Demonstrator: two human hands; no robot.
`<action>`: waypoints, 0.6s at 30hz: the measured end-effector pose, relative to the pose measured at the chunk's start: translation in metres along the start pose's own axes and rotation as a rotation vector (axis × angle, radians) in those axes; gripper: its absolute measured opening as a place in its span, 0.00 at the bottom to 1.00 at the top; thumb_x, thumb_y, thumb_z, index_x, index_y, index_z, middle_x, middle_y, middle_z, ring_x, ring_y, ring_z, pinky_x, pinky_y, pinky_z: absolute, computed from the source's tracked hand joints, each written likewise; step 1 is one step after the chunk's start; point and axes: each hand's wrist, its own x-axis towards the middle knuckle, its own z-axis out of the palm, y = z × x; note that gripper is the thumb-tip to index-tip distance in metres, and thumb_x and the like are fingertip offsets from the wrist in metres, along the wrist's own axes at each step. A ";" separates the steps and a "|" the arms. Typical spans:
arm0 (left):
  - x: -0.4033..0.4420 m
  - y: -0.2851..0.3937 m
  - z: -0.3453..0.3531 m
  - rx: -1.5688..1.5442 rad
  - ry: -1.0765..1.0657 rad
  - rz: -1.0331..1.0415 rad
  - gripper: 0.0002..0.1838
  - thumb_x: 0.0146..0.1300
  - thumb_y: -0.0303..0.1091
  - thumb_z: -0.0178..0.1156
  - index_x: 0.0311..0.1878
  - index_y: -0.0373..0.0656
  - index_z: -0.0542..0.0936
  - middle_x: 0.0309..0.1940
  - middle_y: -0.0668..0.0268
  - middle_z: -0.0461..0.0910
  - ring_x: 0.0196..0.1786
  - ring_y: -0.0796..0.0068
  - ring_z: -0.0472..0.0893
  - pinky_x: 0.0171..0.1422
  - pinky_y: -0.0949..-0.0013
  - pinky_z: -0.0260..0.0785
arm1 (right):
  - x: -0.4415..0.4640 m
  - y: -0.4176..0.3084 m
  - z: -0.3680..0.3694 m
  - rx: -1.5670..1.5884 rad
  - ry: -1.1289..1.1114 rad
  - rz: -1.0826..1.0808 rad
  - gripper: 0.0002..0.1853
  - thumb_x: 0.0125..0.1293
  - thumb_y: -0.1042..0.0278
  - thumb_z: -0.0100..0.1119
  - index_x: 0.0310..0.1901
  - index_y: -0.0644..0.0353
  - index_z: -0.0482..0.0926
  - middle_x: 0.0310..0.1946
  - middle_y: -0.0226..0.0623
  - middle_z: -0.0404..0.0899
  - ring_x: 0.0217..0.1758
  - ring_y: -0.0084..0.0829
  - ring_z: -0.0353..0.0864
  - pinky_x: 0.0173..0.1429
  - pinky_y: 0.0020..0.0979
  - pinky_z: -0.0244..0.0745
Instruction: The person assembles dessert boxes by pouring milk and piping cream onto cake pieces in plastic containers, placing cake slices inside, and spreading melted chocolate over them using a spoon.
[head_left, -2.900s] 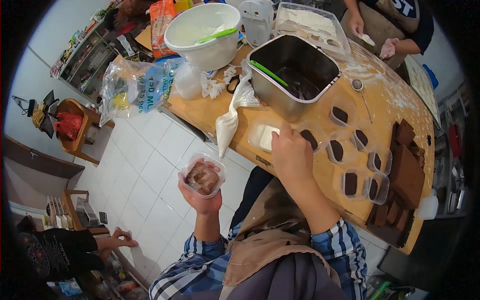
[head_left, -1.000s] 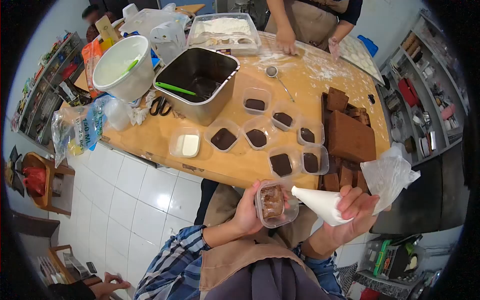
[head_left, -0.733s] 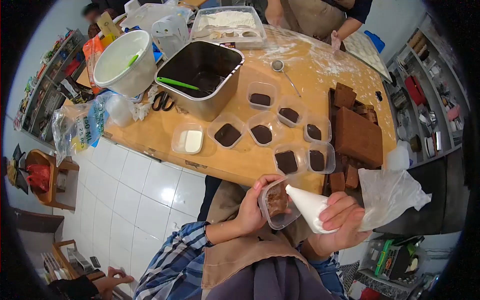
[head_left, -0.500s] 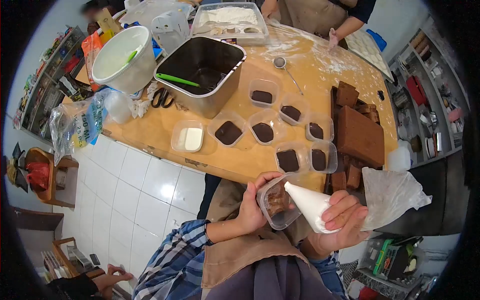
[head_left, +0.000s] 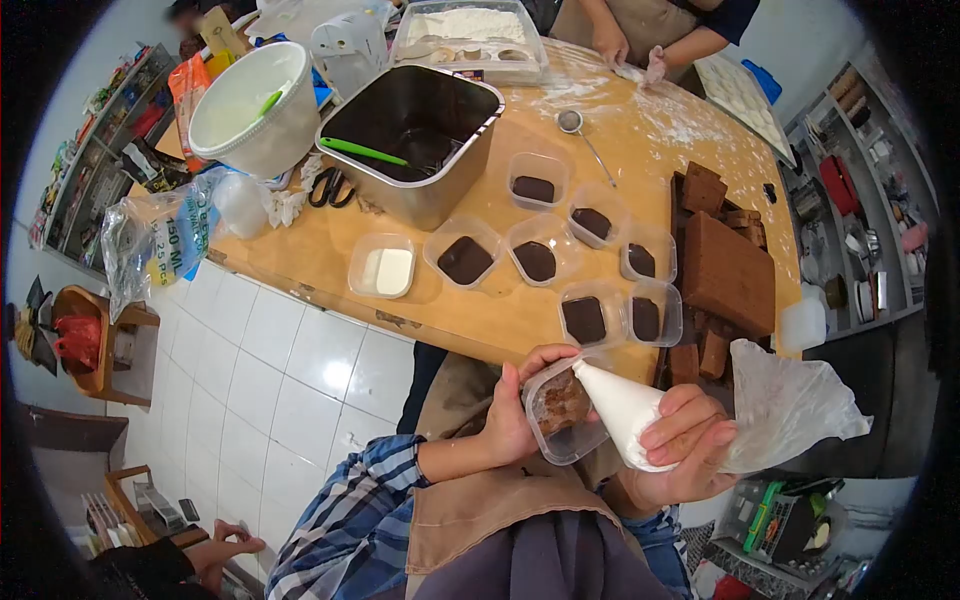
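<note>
Piping bag (head_left: 625, 415), plump and white, and it's right there low and right of centre, its tip at the upper edge of a clear cup! Sweep in from the left now: a wooden chair (head_left: 97, 375) at the left edge carries a red bag (head_left: 77, 341), and the printed plastic wrapper (head_left: 150, 255) drapes at the table's (head_left: 450, 318) corner. Upper left, there's the white tub (head_left: 265, 130) with a green handle inside, then black scissors (head_left: 330, 187) just beside the metal pan (head_left: 405, 190), where a green-handled spatula (head_left: 362, 152) leans in. Below the pan, a cup with white contents (head_left: 385, 265) stands alone near the front edge.

Down to lower centre: the left hand (head_left: 512, 420) is half curled, thumb and fingers around the side of the held cup (head_left: 572, 448), which is tilted with a brown piece (head_left: 560, 402) inside! Above it, seven cups with dark bottoms (head_left: 535, 262) crowd the table, and a small sieve (head_left: 570, 122) lies beyond them. At upper right of centre, a co-worker's hands (head_left: 632, 66) work over floury wood. And here's the right hand (head_left: 688, 445), fingers closed firmly around the bag's fat middle, the loose plastic end flaring out to the right. Above that, a brown slab (head_left: 730, 275) dominates the right side, smaller blocks around it.
</note>
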 end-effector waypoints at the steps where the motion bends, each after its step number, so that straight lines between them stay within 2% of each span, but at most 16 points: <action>1: 0.000 0.000 -0.001 -0.021 -0.020 0.009 0.42 0.58 0.70 0.32 0.57 0.37 0.62 0.50 0.58 0.68 0.53 0.66 0.71 0.55 0.59 0.67 | 0.000 0.000 -0.001 -0.018 -0.009 0.000 0.26 0.69 0.64 0.39 0.09 0.51 0.58 0.04 0.28 0.58 0.09 0.20 0.60 0.26 0.26 0.62; 5: 0.000 0.000 0.000 -0.060 -0.043 0.005 0.41 0.59 0.69 0.33 0.57 0.37 0.61 0.48 0.59 0.68 0.52 0.68 0.71 0.53 0.59 0.69 | -0.003 0.000 -0.004 -0.006 -0.024 0.002 0.27 0.69 0.63 0.37 0.08 0.51 0.58 0.04 0.29 0.60 0.09 0.20 0.59 0.27 0.26 0.61; 10: 0.000 0.000 -0.001 -0.036 -0.038 0.029 0.41 0.59 0.69 0.34 0.57 0.37 0.61 0.49 0.59 0.68 0.52 0.68 0.71 0.56 0.62 0.67 | -0.006 -0.004 -0.003 -0.042 -0.040 0.030 0.28 0.70 0.60 0.36 0.08 0.51 0.59 0.06 0.31 0.62 0.10 0.20 0.58 0.28 0.25 0.61; 18: -0.001 0.002 -0.002 -0.073 -0.068 0.007 0.41 0.59 0.69 0.34 0.57 0.37 0.62 0.47 0.57 0.71 0.50 0.68 0.72 0.57 0.64 0.64 | -0.007 -0.008 -0.006 -0.057 -0.217 0.075 0.28 0.71 0.54 0.30 0.11 0.51 0.61 0.07 0.30 0.65 0.14 0.21 0.61 0.29 0.23 0.63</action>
